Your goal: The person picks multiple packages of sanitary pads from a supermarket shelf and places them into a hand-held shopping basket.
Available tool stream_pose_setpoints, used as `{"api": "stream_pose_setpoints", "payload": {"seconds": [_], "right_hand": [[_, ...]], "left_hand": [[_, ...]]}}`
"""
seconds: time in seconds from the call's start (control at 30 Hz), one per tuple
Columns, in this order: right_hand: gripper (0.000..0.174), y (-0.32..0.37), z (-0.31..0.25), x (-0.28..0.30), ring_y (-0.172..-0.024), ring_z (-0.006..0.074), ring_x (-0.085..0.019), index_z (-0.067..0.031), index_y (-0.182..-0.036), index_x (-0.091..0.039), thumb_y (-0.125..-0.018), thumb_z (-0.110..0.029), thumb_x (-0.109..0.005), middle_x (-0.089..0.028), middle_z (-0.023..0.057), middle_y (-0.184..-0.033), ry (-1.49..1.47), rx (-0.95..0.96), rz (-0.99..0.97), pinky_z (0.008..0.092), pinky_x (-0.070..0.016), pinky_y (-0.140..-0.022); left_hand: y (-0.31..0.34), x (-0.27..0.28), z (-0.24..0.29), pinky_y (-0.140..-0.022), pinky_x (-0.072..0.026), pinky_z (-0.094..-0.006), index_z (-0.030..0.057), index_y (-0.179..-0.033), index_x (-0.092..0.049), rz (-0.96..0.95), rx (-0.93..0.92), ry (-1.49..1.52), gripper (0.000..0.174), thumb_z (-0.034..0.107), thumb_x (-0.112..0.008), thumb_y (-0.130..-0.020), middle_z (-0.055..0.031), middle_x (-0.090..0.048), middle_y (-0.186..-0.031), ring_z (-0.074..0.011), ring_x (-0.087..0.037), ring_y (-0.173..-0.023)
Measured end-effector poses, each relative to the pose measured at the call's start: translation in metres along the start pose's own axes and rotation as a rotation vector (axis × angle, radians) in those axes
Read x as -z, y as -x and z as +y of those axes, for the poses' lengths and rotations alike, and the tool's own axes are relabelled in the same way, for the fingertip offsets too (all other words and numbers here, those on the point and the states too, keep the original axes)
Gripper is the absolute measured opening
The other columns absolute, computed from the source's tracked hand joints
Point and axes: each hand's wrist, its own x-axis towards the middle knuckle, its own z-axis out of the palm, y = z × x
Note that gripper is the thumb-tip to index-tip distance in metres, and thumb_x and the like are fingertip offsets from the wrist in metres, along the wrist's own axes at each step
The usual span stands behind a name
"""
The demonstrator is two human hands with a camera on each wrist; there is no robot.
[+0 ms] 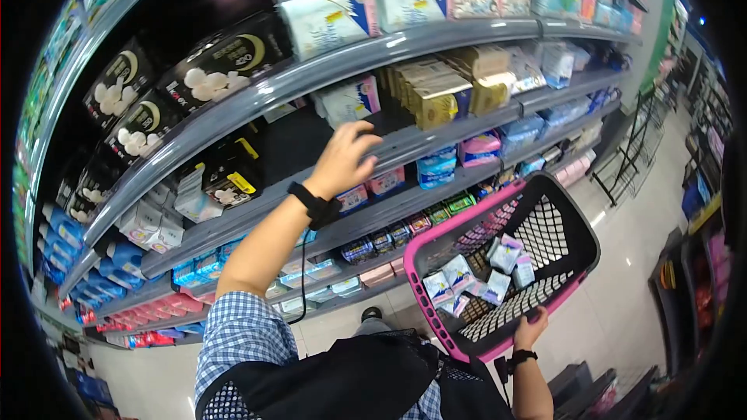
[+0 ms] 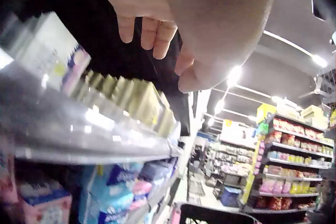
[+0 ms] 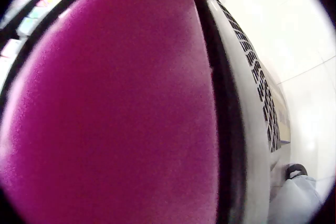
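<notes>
In the head view the left hand point(image 1: 342, 160) is raised before the second shelf, fingers apart and slightly bent, holding nothing. Just beyond it stands a white and blue pack point(image 1: 352, 101), with gold packs point(image 1: 443, 99) to its right. The left wrist view has the left hand point(image 2: 178, 29) above the shelf edge, near the white pack point(image 2: 52, 53) and gold packs point(image 2: 131, 98). At lower right, the right hand point(image 1: 531, 329) grips the pink rim point(image 1: 498, 348) of a black mesh basket point(image 1: 556, 225). Several small white and lilac packs point(image 1: 498, 286) lie inside the basket.
Black packs point(image 1: 214, 70) fill the left of the upper shelves; white and blue packs point(image 1: 331, 19) stand higher up. Blue packs point(image 1: 437, 167) sit on a lower shelf. A black wire rack point(image 1: 634, 148) stands on the tiled floor point(image 1: 630, 241) at the right.
</notes>
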Motion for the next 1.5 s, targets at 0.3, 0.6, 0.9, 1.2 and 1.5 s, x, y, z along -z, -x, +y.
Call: {"api": "stream_pose_setpoints", "payload": {"seconds": [0.3,0.6,0.9,1.2,1.5], "right_hand": [[0.050,-0.001,0.003,0.000,-0.108,0.0330,-0.040,-0.0046,-0.111,-0.045,-0.064,0.005,-0.054,-0.042,0.0166,-0.111,0.063,-0.057,-0.001,0.0375,-0.0300,-0.098],[0.046,0.003,-0.001,0.001,-0.105,0.0320,-0.043,-0.0026,-0.109,-0.047,-0.063,0.005,-0.053,-0.046,0.0159,-0.106,0.056,-0.032,0.028,0.0371,-0.0321,-0.096],[0.044,0.006,-0.013,0.003,-0.105,0.0377,-0.043,-0.0064,-0.106,-0.048,-0.062,-0.003,-0.054,-0.045,0.0210,-0.106,0.137,-0.023,0.075,0.0388,-0.0362,-0.094],[0.047,0.007,-0.021,0.006,-0.096,0.0345,-0.050,-0.0133,-0.111,-0.047,-0.066,-0.002,-0.053,-0.044,0.0186,-0.104,0.218,-0.122,0.052,0.0378,-0.0423,-0.086],[0.109,0.023,-0.035,0.002,-0.121,0.0418,-0.030,-0.0118,-0.141,0.004,-0.065,-0.021,-0.074,-0.027,0.0311,-0.129,0.182,-0.320,-0.057,0.0423,-0.0283,-0.103]], "left_hand": [[0.044,0.043,-0.114,-0.100,-0.0293,-0.0432,0.0104,-0.120,-0.048,-0.119,0.671,-0.274,0.050,0.032,-0.061,-0.076,-0.0180,-0.037,-0.128,-0.0357,-0.033,-0.120],[0.050,0.018,-0.036,-0.103,-0.0208,-0.0501,0.0076,-0.132,-0.034,-0.500,0.302,-0.203,0.068,0.050,-0.051,-0.081,-0.0214,-0.033,-0.133,-0.0378,-0.027,-0.126],[0.074,0.026,-0.033,-0.102,-0.0216,-0.0509,0.0066,-0.131,-0.034,-0.415,0.229,-0.259,0.080,0.032,-0.070,-0.065,-0.0186,-0.038,-0.129,-0.0378,-0.032,-0.122],[0.074,0.018,-0.037,-0.105,-0.0193,-0.0497,0.0080,-0.128,-0.039,-0.421,0.265,-0.320,0.071,0.035,-0.067,-0.068,-0.0137,-0.039,-0.130,-0.0334,-0.031,-0.125],[0.085,0.025,-0.041,-0.104,-0.0217,-0.0489,0.0009,-0.120,-0.044,-0.374,0.181,-0.225,0.064,0.029,-0.068,-0.068,-0.0165,-0.036,-0.133,-0.0346,-0.030,-0.125]]}}
